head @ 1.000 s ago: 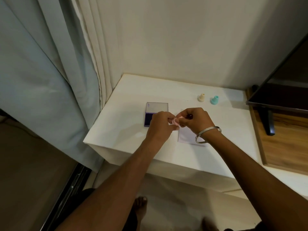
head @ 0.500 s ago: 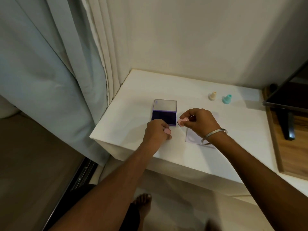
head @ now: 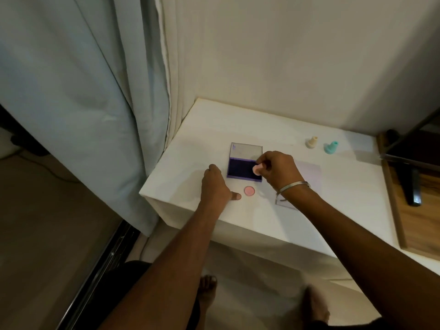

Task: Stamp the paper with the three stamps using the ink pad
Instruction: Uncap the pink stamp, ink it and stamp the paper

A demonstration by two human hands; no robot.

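The right hand (head: 277, 170) pinches a pink stamp (head: 257, 169) over the open ink pad (head: 244, 171). The left hand (head: 215, 184) rests loosely curled and empty on the desk (head: 345, 203), its thumb just beside the pink cap (head: 249, 191). The paper (head: 309, 172) lies beneath the right wrist.

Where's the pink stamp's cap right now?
The pink cap lies flat on the table, just in front of the ink pad, beside the left hand.
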